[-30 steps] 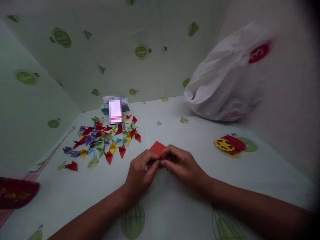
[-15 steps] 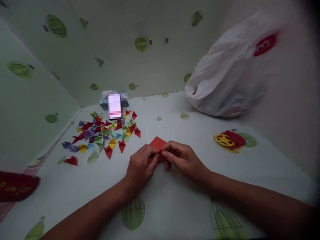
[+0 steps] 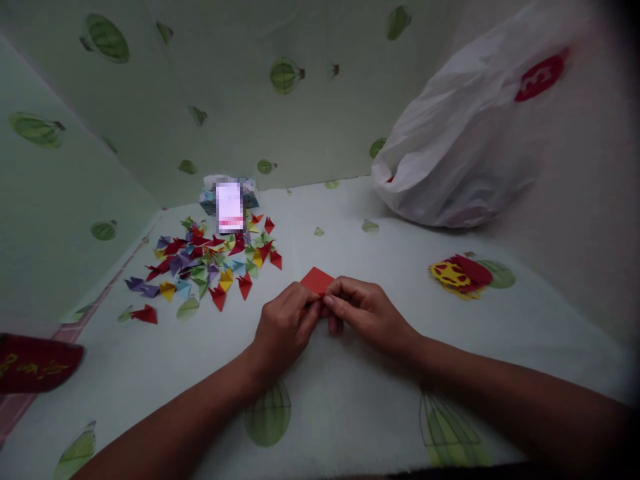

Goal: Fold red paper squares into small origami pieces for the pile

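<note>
- Red paper (image 3: 316, 279) is at the middle of the table (image 3: 340, 407), held between the two hands, one corner pointing away from the person; its near part is hidden behind the fingers.
- Left hand (image 3: 286, 320): its grip is clamped on the near edge of the paper, thumb and forefinger pinched together.
- Right hand (image 3: 369, 310): its grip is pinched on the same edge, thumb against forefinger, with the fingertips of both hands just beside each other; whether they touch is too small to tell. Its other fingers curl below.
- Folded paper pieces (image 3: 203, 267) in red, purple, yellow, green, light blue and orange lie in a loose heap beyond the left hand, many overlapping. One red piece (image 3: 145, 315) lies a little apart at the near left.
- Phone (image 3: 230, 205), screen lit and blurred out, leans upright before a tissue box (image 3: 251, 195) at the back of the heap.
- Yellow cut-outs (image 3: 449, 275) partly overlap a dark red piece (image 3: 479, 272) at the right, well apart from the right hand.
- White plastic bag (image 3: 450, 160) with a red mark sits by the right wall.
- Dark red object (image 3: 43, 363) with gold markings enters at the left edge.
</note>
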`<state>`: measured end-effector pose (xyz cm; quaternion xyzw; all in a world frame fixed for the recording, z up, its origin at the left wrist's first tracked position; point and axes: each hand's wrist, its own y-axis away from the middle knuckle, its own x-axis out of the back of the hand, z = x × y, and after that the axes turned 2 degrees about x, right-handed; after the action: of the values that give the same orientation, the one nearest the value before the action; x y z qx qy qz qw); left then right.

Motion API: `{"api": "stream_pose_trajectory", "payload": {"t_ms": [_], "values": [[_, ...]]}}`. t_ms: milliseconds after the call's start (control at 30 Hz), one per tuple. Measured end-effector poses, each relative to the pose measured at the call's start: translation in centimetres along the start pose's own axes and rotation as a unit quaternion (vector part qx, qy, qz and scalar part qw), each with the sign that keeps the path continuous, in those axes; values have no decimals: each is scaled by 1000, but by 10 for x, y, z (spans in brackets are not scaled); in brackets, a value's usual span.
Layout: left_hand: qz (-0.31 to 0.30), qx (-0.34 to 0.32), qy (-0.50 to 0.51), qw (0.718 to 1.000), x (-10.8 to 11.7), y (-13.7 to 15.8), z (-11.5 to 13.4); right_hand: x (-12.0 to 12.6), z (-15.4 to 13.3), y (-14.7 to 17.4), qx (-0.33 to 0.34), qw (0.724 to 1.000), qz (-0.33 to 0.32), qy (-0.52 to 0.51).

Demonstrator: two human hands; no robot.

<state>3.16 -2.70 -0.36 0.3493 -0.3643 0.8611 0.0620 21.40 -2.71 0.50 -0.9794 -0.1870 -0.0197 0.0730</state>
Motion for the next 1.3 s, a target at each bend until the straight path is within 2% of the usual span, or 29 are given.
{"api": "stream_pose_trajectory", "payload": {"t_ms": [567, 1300], "values": [[-2, 4, 1, 1000, 0, 1, -1, 1, -1, -1, -27, 998, -9, -56], [1, 22, 13, 1000, -1, 2, -2, 1, -2, -3, -41, 998, -14, -35]]}}
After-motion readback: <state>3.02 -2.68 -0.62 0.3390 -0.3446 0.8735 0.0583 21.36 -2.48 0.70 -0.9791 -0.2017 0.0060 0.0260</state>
